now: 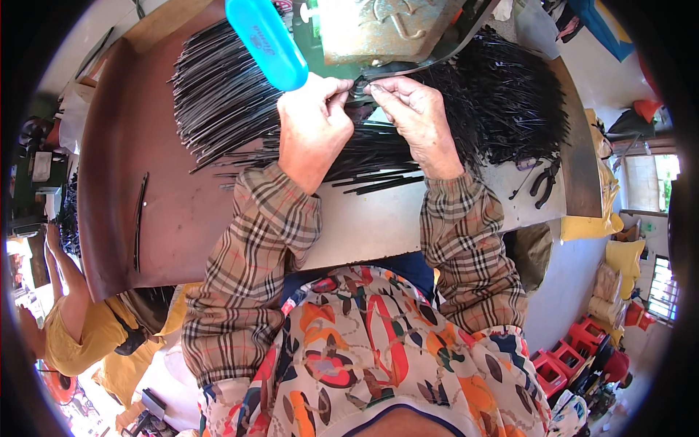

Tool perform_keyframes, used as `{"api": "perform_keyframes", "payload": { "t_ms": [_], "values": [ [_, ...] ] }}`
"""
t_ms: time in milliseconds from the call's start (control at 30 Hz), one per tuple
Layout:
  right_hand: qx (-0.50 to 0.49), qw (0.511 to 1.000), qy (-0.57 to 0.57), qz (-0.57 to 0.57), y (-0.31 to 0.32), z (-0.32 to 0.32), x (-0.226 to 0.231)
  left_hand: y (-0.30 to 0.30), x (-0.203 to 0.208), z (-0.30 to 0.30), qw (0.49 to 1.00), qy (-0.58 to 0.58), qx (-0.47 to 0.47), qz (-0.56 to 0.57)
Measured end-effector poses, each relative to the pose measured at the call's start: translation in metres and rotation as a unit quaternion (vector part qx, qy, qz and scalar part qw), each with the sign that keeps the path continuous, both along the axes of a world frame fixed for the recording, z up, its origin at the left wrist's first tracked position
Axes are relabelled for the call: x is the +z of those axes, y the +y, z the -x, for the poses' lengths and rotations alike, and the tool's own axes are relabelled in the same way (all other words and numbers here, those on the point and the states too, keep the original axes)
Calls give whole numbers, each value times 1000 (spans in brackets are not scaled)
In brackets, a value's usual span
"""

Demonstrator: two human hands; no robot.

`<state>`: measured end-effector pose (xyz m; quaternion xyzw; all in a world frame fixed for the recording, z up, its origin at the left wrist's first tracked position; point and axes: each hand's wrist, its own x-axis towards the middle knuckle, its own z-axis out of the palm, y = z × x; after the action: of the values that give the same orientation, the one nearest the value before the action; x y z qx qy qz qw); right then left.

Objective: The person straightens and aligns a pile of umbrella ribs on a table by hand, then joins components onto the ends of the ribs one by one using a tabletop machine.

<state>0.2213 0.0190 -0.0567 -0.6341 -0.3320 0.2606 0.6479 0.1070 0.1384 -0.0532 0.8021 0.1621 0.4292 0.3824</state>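
Observation:
My left hand and my right hand meet at the front of a machine, both closed in a pinch. Between their fingertips is a small dark piece, too small to name. Beneath the wrists lies a layer of thin black rods, pointing roughly sideways. A large fan of the same black rods spreads to the left of my left hand. To the right of my right hand is another thick heap of black rods. A bright blue rounded cover hangs just above my left hand.
Pliers and a thin screwdriver lie at the table's right. A brown sheet covers the table's left side, with a few loose rods on it. A person in yellow sits at the left. Red stools stand at lower right.

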Motion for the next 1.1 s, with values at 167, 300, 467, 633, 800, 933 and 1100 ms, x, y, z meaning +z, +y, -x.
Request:
{"api": "perform_keyframes", "payload": {
  "t_ms": [167,300,467,633,800,933,1100],
  "values": [
    [-8,1000,-6,-5,2,0,-6,0,-3,1,998,3,9,-66],
    [-15,999,-34,36,4,-2,-1,4,5,5,990,75,16,-119],
    [-7,999,-26,25,3,-3,1,3,11,6,987,146,0,-74],
    [-8,997,-65,38,3,-4,5,4,12,3,986,125,7,-113],
    [7,998,-45,32,1,-6,4,4,9,1,990,88,15,-105],
    [25,997,-70,27,-1,-1,10,17,5,6,989,136,-47,15],
    [98,994,-38,34,-7,14,22,18,32,33,884,127,-242,379]
  ]
}}
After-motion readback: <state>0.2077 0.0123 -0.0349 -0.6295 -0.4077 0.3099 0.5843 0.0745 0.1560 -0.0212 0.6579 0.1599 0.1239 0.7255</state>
